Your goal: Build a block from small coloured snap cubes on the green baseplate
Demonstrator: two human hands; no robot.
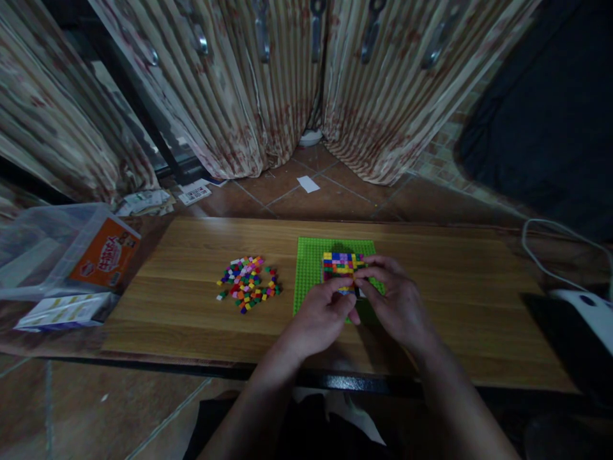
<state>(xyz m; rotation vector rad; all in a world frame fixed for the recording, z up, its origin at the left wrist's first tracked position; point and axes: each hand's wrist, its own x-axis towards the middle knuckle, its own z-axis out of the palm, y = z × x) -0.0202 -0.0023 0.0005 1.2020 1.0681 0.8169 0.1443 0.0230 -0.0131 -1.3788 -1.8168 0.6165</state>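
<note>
A green studded baseplate [306, 268] lies on the wooden table, with a built block of multicoloured toy bricks [341, 258] on its middle. My left hand [328, 310] is closed at the near left side of this brick block, its thumb and fingers curled against the edge. From the right, my right hand [397, 300] reaches in with fingers pinched together at the block's near right corner. Whatever sits between those fingertips is too small and too covered to make out. Both hands hide the block's near part.
Loose coloured bricks [249, 281] lie in a scattered pile left of the baseplate on the table [191, 255]. A clear plastic box [62, 249] with an orange label and a white packet [64, 311] stand at the left. A white device [584, 313] with a cable is at the right.
</note>
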